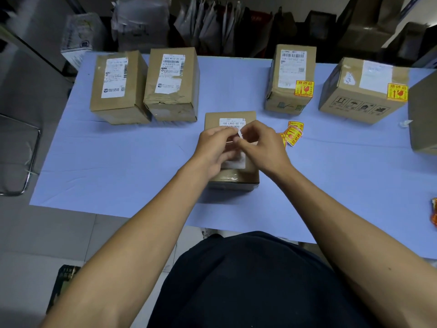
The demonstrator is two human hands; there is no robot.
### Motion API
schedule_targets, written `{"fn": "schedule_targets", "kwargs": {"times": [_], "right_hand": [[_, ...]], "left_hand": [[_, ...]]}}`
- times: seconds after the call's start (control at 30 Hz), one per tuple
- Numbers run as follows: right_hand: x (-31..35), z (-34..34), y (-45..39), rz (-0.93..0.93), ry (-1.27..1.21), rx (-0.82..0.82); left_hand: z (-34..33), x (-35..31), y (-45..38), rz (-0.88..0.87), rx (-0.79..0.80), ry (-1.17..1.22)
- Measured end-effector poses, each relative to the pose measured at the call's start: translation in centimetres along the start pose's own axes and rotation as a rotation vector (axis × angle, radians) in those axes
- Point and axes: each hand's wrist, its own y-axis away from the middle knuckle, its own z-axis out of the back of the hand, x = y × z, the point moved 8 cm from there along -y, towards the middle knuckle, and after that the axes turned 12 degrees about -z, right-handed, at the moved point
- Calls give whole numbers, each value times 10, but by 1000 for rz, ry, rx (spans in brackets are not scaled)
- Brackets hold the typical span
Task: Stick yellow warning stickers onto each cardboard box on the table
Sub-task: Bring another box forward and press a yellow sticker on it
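Observation:
A small cardboard box (233, 178) with a white shipping label lies at the table's middle, right under my hands. My left hand (214, 150) and my right hand (262, 144) meet above it and pinch a small white-backed sticker (240, 134) between their fingertips. Loose yellow warning stickers (293, 134) lie just right of the box. Two plain boxes (118, 91) (173, 91) stand at the back left. At the back right, two boxes (289, 91) (359, 98) each carry a yellow sticker (304, 88) (397, 92).
The blue-covered table (118, 166) ends at a front edge near my body. Another box (424, 119) stands at the far right edge. A red-yellow scrap (434, 214) lies at the right. Bags and parcels are stacked behind the table; a metal chair (16, 157) stands left.

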Motion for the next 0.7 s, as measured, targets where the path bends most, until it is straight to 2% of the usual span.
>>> {"fn": "schedule_targets", "kwargs": {"times": [0.1,0.17,0.23,0.3,0.47,0.6,0.7], "right_hand": [[-14,4,-1,-219,-370,74],[-25,5,-1,-391,-599,119],[-33,3,-1,-506,-704,192],[-37,-1,1,-567,-781,280],[-49,-8,6,-601,-797,333],[-57,-3,10,-510,-570,233],[-58,0,15,-434,-489,170]], "left_hand": [[-2,1,2,76,65,81],[7,-1,-1,29,5,-20],[14,1,-2,-4,-25,-178],[10,10,3,37,31,-221],[6,17,7,15,36,-199],[7,20,10,-36,56,-330],[9,23,12,-67,48,-415]]}}
